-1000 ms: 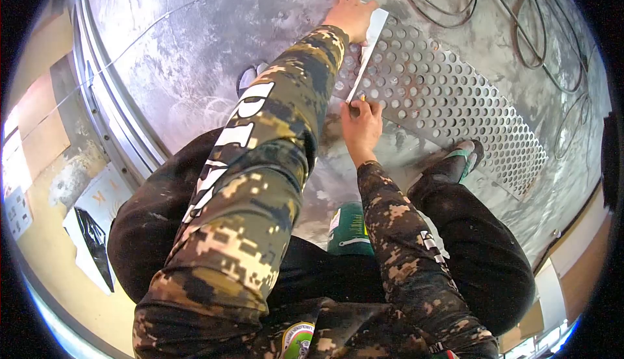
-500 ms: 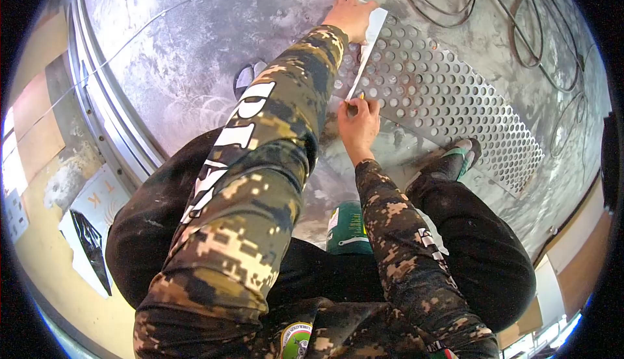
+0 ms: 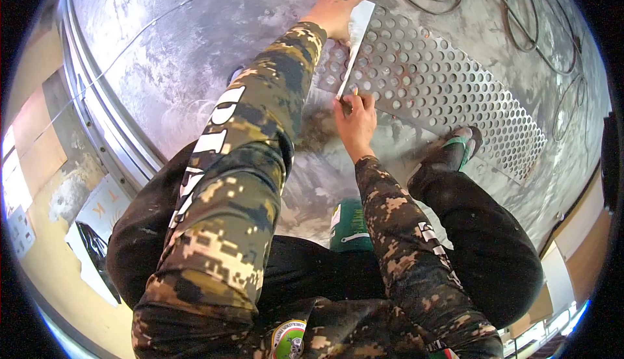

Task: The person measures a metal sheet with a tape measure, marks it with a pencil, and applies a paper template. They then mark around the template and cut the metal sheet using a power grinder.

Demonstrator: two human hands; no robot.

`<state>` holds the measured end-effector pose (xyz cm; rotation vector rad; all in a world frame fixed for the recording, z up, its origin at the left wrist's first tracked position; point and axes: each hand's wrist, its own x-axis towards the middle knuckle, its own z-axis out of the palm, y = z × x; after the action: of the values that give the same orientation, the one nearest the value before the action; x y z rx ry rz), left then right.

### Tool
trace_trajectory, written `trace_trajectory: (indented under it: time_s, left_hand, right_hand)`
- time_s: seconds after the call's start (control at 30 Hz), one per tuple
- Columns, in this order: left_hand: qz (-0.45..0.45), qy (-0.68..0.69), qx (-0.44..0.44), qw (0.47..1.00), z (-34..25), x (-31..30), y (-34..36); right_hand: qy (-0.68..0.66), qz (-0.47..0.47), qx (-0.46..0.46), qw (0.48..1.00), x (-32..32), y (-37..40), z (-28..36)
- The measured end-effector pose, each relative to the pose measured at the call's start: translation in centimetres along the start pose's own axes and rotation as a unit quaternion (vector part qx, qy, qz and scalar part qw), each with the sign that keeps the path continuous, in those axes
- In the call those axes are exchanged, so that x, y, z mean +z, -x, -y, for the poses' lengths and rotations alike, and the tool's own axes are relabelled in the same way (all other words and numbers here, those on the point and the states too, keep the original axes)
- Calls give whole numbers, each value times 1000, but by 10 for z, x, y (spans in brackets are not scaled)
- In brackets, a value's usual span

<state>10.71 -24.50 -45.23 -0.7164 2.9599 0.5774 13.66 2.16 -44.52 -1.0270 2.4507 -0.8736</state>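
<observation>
A flat, pale metal straightedge [image 3: 353,44] lies on the near-left end of a grey perforated steel sheet [image 3: 448,89], running from the far edge of that sheet back toward the person. The left hand [image 3: 333,12] rests on its far end, palm down, with the fingers spread over the strip and onto the surface beside it, pressing rather than gripping. At the near end of the straightedge the right hand [image 3: 357,120] has its thumb and fingertips pressed together around a thin, yellowish marking tool [image 3: 353,92], whose tip meets the perforated sheet right beside the edge of the strip; what kind of tool it is cannot be told at this size. The perforated sheet lies flat on a large, dull grey metal plate [image 3: 188,53] marked with pale swirling scuffs, and it stretches away to the right, with rust-brown patches among its round holes. Both arms wear green-and-brown camouflage sleeves, the left one [image 3: 227,183] with white lettering. The person crouches in black trousers, one foot in a green sandal [image 3: 460,149] standing at the near edge of the perforated sheet. A green tin [image 3: 349,226] sits between the knees. Loops of dark cable [image 3: 520,18] lie on the plate beyond the sheet, at the far right.
</observation>
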Motion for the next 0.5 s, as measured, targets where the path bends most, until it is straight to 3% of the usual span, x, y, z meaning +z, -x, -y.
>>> trace_trajectory:
  time_s: [0.03, 0.5]
  left_hand:
    - [11, 11, -29, 999, -7, -8, 5]
    - [18, 26, -37, 999, -13, -15, 8]
  right_hand:
    - [2, -4, -11, 1000, 0, 0, -1]
    - [1, -4, -8, 1000, -1, 1, 0]
